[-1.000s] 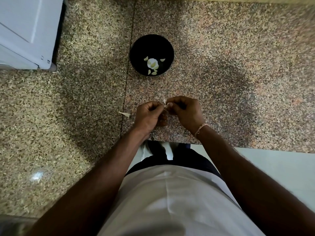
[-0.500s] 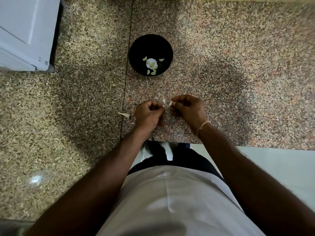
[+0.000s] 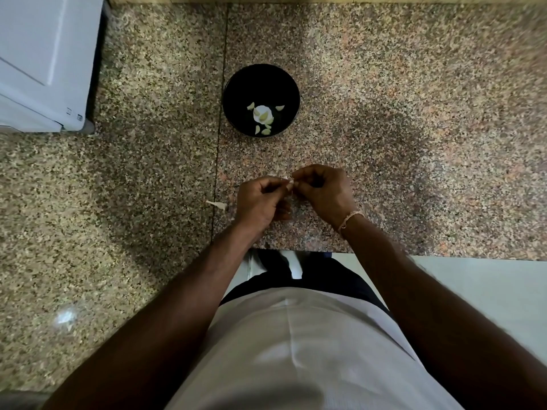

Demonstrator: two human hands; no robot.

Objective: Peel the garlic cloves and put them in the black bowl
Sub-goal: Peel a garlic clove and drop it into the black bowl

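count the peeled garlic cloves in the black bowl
About 6, all inside the black bowl: one at left, one at right, two on the white patch in the middle, two nearest the person. Small ones may be missed.

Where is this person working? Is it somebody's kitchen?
Most likely a home kitchen. The work surface is a speckled granite counter, a black bowl on it holds peeled garlic cloves, and what looks like a white appliance stands at the far left corner.

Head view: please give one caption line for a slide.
Both hands, left hand and right hand, pinch a garlic clove near the black bowl.
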